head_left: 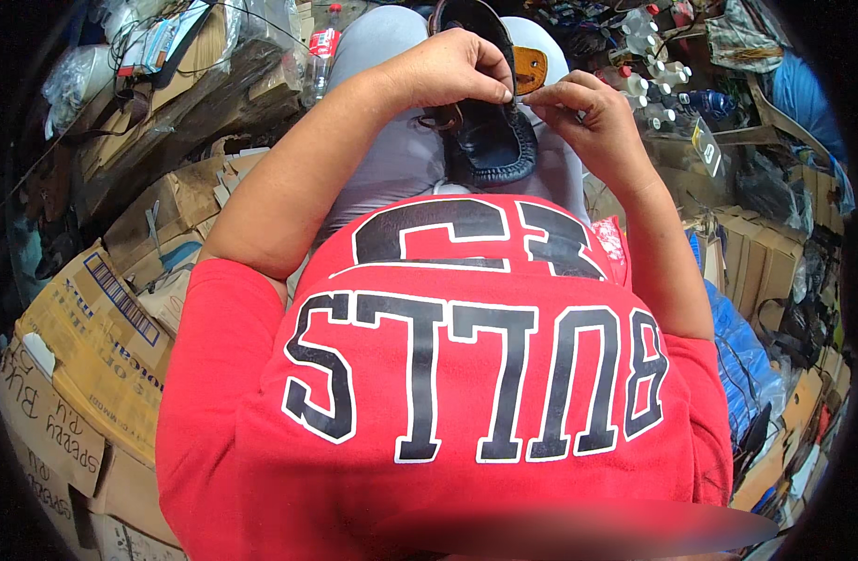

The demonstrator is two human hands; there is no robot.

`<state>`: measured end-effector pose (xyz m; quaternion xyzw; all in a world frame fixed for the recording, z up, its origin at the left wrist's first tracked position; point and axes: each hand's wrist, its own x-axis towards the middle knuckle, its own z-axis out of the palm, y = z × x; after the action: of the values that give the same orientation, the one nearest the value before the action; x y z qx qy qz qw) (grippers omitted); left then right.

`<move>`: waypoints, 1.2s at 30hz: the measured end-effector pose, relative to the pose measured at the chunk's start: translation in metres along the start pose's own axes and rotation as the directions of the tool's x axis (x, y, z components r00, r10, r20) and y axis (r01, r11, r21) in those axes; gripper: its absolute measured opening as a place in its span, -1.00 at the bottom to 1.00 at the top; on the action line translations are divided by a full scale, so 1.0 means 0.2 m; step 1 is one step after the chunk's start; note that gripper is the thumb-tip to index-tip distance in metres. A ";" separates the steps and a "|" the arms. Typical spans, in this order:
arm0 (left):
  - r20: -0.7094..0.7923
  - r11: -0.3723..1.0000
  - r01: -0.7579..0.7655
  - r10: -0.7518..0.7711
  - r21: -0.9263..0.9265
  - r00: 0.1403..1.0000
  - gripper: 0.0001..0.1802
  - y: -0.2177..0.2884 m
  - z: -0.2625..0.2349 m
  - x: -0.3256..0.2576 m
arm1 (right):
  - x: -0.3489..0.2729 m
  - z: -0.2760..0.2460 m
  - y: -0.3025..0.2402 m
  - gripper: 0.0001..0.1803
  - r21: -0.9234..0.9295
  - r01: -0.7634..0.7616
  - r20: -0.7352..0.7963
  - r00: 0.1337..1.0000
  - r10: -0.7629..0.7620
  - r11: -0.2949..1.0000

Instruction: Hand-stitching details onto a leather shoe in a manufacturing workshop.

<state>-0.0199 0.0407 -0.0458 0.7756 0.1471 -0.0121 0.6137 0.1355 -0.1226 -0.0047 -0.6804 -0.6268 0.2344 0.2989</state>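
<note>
A black moccasin-style shoe [494, 150] with a gathered seam round its toe lies on my lap, toe toward me. My left hand [459, 70] is closed above the shoe's opening, its thumb and fingertips pinched at the near side of the shoe. My right hand [583, 112] is closed too, thumb and forefinger pinched just right of the left fingertips. Whatever is between the fingers is too small to make out. An orange-tan leather piece [530, 70] with small holes shows just beyond the fingertips, over my right knee.
A clear plastic bottle with a red cap [322, 56] stands left of my knees. Several more bottles [639, 37] cluster at the right. Cardboard boxes [92, 327] are piled at the left, and a blue plastic bag [742, 355] lies at the right.
</note>
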 end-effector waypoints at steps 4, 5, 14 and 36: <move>-0.006 1.000 -0.006 0.006 0.005 1.000 -0.82 0.00 0.00 0.00 | 0.00 0.00 0.00 -0.86 -0.011 -0.004 -0.005 1.000 0.004 1.000; -0.005 1.000 -0.002 0.002 0.002 1.000 -0.82 0.00 0.00 0.00 | 0.00 0.00 0.00 -0.86 -0.015 0.006 0.001 1.000 -0.006 1.000; 0.003 1.000 -0.018 0.018 -0.005 1.000 -0.80 -0.01 -0.01 0.01 | 0.01 0.04 0.01 -0.85 0.029 -0.004 -0.010 1.000 0.004 1.000; 0.273 0.995 0.055 -0.077 0.086 0.959 -0.76 0.09 -0.12 0.13 | -0.04 0.07 0.06 -0.79 0.147 -0.109 -0.048 0.992 0.117 0.983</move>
<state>0.0054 0.0647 -0.0288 0.7844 0.0855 -0.1461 0.5967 0.1344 -0.1290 -0.0231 -0.6978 -0.5599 0.2764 0.3510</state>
